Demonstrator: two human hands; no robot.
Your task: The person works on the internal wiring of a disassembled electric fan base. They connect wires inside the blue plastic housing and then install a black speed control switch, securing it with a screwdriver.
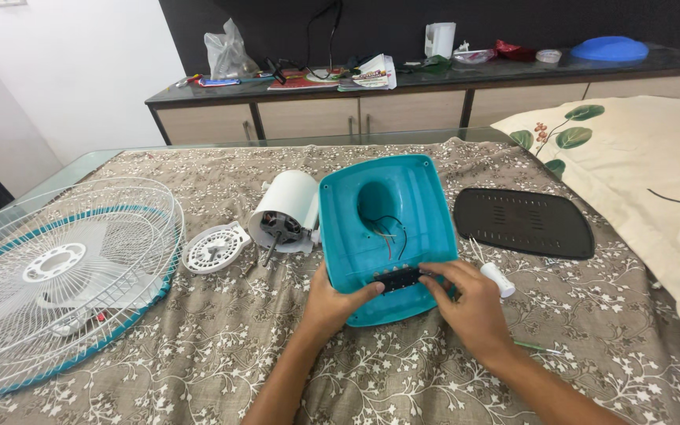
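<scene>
Both hands grip the teal fan base [403,206] at the table's near edge. The left hand [330,303] and right hand [474,303] pinch a black switch strip [397,279].

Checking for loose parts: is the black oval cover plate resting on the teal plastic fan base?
No, the black oval cover plate lies on the cloth beside the teal plastic fan base.

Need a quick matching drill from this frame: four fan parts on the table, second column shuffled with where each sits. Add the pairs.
Things:
1. teal base shell
2. wire grille
3. white motor
4. black plate

Places:
A. far left of the table, lying flat
B. right of the shell, flat on the cloth
C. in the middle, under both hands
D. just left of the shell, shaft pointing toward the camera

Pairs: 1-C, 2-A, 3-D, 4-B
</scene>
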